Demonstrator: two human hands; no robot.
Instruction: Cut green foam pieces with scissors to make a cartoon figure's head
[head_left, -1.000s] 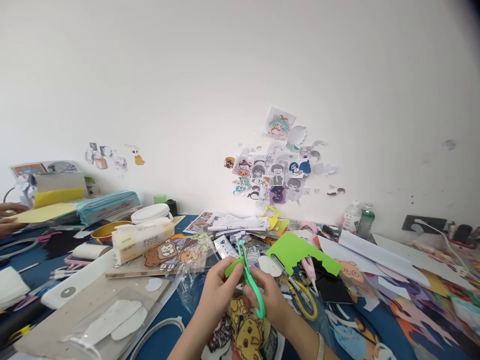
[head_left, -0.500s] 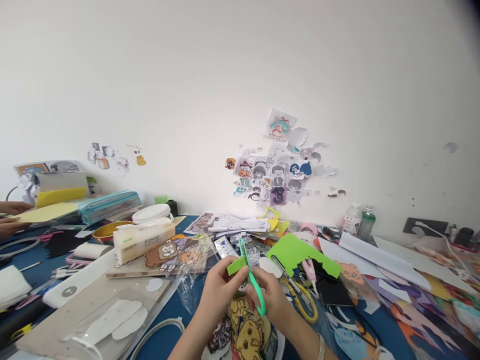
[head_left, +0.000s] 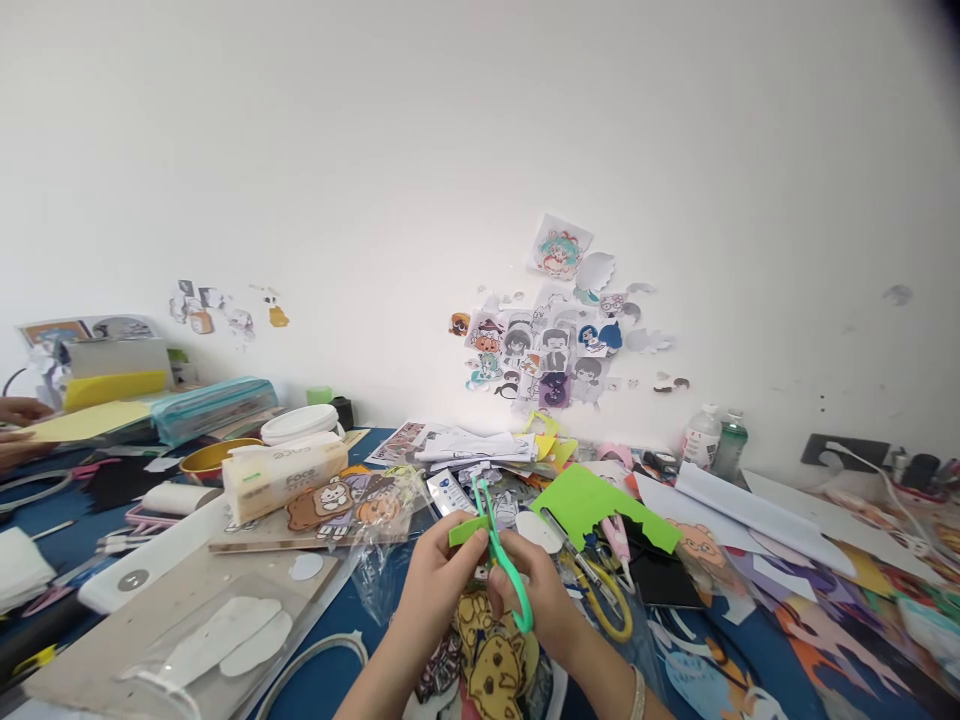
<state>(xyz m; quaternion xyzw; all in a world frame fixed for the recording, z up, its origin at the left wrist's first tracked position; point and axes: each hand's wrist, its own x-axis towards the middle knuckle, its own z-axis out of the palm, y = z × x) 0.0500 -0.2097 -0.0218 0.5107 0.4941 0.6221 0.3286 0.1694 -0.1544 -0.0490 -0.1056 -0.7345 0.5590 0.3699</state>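
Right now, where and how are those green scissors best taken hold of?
Probably by the handle of the green scissors, from the near right, where the right hand holds them: its rounded end points back toward the person, while the blades point away, beside the small green paper in the left hand.

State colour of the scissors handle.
The scissors handle is mint green; best seen in head view.

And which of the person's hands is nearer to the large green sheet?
The right hand, holding the green scissors: it is just below the left end of the large green sheet in the picture. The left hand, pinching a small green piece, is farther left.
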